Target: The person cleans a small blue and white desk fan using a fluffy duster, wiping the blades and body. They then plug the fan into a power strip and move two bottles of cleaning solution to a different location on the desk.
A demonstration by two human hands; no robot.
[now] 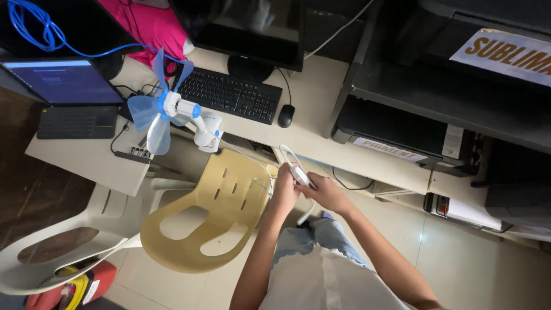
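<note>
Both my hands meet just under the desk edge around a small white inline switch on a white cord. My left hand grips the cord beside the switch. My right hand holds the switch body, thumb on top. The cord runs left to a small white clip fan with pale blue blades, which is clamped at the desk edge. A loop of the cord hangs below my hands. My legs in light jeans show beneath.
A yellow plastic chair stands left of my hands, a white plastic chair beyond it. The desk bears a black keyboard, mouse, monitor, and a laptop. Black shelves with a printer stand at right.
</note>
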